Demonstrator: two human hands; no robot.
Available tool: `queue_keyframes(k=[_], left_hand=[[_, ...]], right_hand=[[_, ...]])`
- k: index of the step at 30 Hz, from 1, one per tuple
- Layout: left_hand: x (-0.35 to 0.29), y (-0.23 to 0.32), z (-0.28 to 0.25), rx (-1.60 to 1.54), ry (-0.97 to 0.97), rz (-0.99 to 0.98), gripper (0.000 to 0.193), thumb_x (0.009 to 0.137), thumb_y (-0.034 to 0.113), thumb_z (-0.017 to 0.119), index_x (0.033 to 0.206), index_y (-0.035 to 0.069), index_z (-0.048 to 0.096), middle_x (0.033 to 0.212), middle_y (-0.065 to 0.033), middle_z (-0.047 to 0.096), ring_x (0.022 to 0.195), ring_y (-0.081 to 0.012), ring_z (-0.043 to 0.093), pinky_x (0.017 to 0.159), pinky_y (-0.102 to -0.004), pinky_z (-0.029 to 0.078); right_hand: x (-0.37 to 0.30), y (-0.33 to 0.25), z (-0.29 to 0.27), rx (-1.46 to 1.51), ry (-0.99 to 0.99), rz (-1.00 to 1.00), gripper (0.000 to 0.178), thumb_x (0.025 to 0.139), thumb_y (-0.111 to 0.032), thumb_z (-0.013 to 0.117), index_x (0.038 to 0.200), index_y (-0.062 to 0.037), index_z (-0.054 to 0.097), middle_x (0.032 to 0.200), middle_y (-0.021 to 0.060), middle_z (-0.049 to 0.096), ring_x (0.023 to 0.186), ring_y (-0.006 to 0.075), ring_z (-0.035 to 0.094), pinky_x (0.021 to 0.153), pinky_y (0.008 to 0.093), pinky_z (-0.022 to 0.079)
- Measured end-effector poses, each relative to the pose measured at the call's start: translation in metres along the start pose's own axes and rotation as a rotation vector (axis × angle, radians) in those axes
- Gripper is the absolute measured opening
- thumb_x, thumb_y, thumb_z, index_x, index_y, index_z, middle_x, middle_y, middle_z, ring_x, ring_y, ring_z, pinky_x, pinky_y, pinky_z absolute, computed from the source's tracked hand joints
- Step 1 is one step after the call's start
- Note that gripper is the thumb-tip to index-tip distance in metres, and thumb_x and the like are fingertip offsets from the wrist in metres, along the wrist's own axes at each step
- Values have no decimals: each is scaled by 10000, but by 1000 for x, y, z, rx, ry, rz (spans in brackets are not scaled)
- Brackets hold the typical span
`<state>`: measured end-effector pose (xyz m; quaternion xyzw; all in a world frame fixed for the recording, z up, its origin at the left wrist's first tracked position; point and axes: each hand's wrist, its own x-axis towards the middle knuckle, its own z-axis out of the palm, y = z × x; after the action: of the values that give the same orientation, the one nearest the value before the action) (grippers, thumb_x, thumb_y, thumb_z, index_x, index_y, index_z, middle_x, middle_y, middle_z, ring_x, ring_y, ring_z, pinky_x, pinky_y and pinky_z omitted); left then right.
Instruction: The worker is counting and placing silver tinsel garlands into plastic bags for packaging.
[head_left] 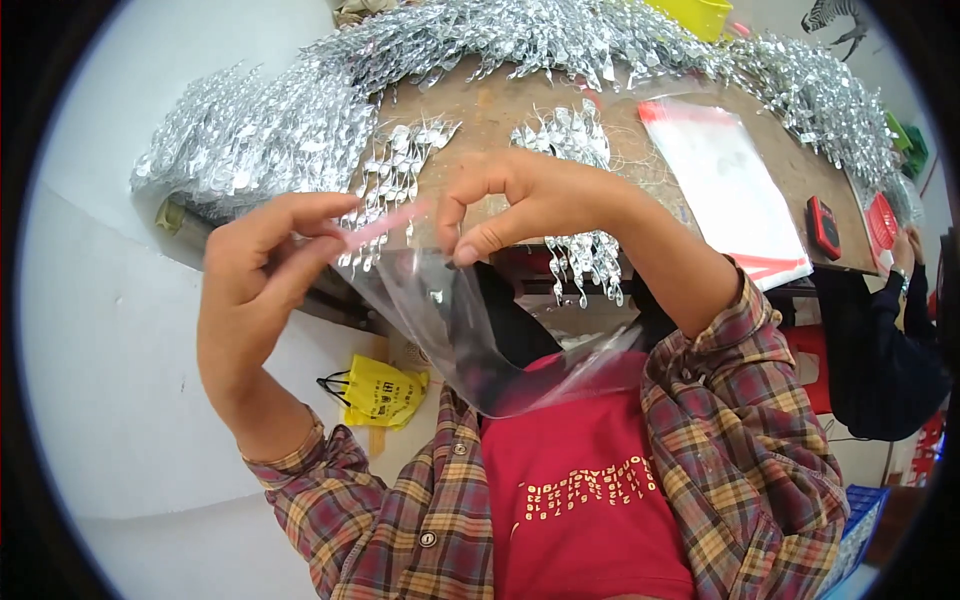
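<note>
A clear plastic bag (425, 310) with a pink strip (385, 225) along its top hangs between my hands, in front of my chest. My left hand (255, 275) pinches the bag's upper left corner between thumb and fingers. At the bag's upper right edge, the thumb and curled forefinger of my right hand (525, 200) close on the plastic. Just beyond the hands, a small bunch of silver twisted strands (395, 165) lies on the table. A second silver bunch (565, 135) passes behind my right forearm and hangs over the table's front edge.
Large heaps of silver strands (270, 130) line the brown table's (485, 110) left and far sides. A stack of clear bags with red edges (725, 185) lies right, beside a red-and-black device (824, 227). A yellow bag (385, 392) stands below left. Another person (885, 330) sits at right.
</note>
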<state>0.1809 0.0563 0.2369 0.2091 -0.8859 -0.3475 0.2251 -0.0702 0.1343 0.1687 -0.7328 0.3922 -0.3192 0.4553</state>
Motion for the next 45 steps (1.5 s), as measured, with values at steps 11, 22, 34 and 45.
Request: queue_keyframes(k=[11, 22, 34, 45], left_hand=[[-13, 35, 35, 435, 202, 335, 371, 774, 28, 698, 1134, 34, 608, 1104, -57, 648, 631, -36, 475, 506, -184, 330], [-9, 28, 13, 514, 251, 302, 89, 736, -19, 665, 788, 12, 601, 752, -75, 563, 637, -209, 529, 541, -281, 409], [-10, 58, 19, 794, 295, 538, 122, 708, -97, 653, 785, -11, 613, 705, -83, 586, 731, -218, 590, 756, -405, 467], [-16, 55, 1, 495, 314, 664, 139, 653, 57, 640, 785, 19, 665, 722, -66, 568, 771, -217, 596, 909, -499, 441]], right_hand=[[18, -30, 12, -798, 407, -474, 105, 784, -127, 670, 853, -59, 631, 798, 71, 639, 740, 252, 600, 729, 372, 435], [15, -20, -2, -730, 542, -424, 75, 801, -150, 664, 841, -91, 640, 817, 40, 640, 833, 235, 597, 716, 345, 435], [15, -56, 11, -755, 679, -699, 239, 724, -77, 596, 960, -96, 621, 874, 72, 656, 868, 303, 589, 783, 434, 466], [-5, -61, 6, -729, 297, -572, 210, 769, -272, 655, 879, -93, 655, 787, 62, 647, 865, 258, 577, 796, 402, 429]])
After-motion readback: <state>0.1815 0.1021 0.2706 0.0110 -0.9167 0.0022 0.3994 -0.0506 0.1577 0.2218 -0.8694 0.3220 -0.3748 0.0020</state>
